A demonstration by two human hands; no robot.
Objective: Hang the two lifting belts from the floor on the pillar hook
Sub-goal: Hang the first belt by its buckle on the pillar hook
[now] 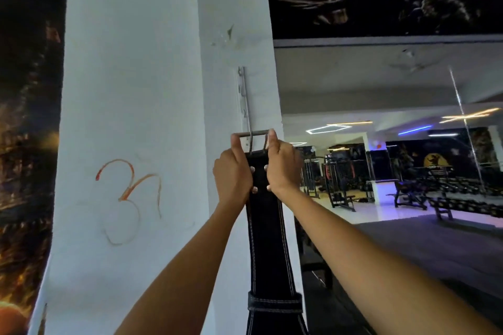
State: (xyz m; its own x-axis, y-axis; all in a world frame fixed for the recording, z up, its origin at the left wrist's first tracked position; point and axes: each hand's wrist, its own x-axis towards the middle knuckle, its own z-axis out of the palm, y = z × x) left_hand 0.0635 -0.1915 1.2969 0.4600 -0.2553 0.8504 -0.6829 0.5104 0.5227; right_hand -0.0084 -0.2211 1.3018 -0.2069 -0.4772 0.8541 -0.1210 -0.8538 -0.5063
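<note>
A black lifting belt [268, 247] with white stitching hangs straight down in front of the white pillar [130, 90]. Its metal buckle [254, 134] is raised against the lower end of a thin vertical metal hook strip [245, 100] fixed to the pillar's right face. My left hand [233, 174] grips the belt's top left edge, thumb on the buckle bar. My right hand [281, 168] grips the top right edge the same way. Whether the buckle sits over a hook I cannot tell. Only one belt is in view.
An orange symbol [128, 190] is drawn on the pillar's front face. A dark poster [27, 117] hangs on the left. To the right a large mirror [394, 144] reflects gym machines and benches, with a dark mural above.
</note>
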